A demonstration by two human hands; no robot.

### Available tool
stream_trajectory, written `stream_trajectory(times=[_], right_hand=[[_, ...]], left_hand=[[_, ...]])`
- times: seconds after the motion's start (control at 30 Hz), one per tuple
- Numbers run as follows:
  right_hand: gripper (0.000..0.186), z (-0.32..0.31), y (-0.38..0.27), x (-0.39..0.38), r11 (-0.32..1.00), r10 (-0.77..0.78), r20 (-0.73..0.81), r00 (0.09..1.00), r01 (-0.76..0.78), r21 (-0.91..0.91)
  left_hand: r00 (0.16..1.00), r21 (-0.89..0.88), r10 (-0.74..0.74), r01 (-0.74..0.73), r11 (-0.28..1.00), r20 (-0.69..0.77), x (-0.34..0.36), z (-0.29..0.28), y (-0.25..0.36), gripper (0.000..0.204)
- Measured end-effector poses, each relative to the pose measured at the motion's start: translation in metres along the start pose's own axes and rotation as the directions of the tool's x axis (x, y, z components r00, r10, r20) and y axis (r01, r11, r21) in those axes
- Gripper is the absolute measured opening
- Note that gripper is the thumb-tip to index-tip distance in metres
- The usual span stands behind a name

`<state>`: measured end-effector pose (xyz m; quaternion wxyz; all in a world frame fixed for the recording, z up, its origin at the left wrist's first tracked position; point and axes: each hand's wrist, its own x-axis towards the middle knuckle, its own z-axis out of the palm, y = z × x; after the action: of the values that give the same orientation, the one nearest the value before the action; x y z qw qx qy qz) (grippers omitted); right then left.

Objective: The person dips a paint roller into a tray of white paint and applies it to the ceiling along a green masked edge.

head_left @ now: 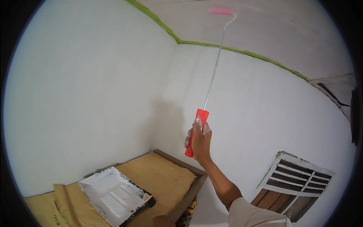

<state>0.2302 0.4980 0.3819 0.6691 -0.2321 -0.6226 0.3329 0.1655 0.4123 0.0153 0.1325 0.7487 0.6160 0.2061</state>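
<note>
My right hand is raised in front of the wall, its fingers wrapped round the red handle of a paint roller. White smears mark the thumb and fingers. The roller's long thin metal rod runs up to a pink sleeve, held up at the ceiling; whether it touches cannot be made out. At the bottom edge, beside the paint tray, a small rounded bit of what looks like my left hand shows, its fingers hidden. White paint coats the tray.
Brown paper covers a wooden-framed surface in the corner, with the tray on it. A green band runs between the white walls and ceiling. At lower right is a slatted window. A ceiling panel at right has dark gaps.
</note>
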Motion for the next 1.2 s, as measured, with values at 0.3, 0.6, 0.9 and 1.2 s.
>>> stream_trajectory(times=[0.3,0.6,0.9,1.2], right_hand=[[0.033,0.012,0.000,0.043,0.998,-0.061,-0.037,0.997,0.061,0.018],[0.036,0.011,-0.002,0.077,0.998,-0.004,-0.149,0.989,0.013,0.061],[0.033,0.029,-0.036,-0.017,0.995,-0.010,0.001,1.000,0.010,0.099],[0.035,-0.004,-0.008,0.092,0.994,0.003,-0.141,0.990,0.011,0.104]], left_hand=[[0.999,0.008,0.003,-0.003,1.000,0.048,0.002,-0.002,-0.002,0.029],[0.971,0.060,-0.027,0.013,0.998,0.240,0.014,-0.002,-0.001,0.031],[0.995,0.077,-0.069,0.064,0.995,0.072,0.005,0.004,-0.002,0.030],[0.927,0.066,-0.109,0.091,0.994,0.358,0.010,-0.023,0.004,0.058]])
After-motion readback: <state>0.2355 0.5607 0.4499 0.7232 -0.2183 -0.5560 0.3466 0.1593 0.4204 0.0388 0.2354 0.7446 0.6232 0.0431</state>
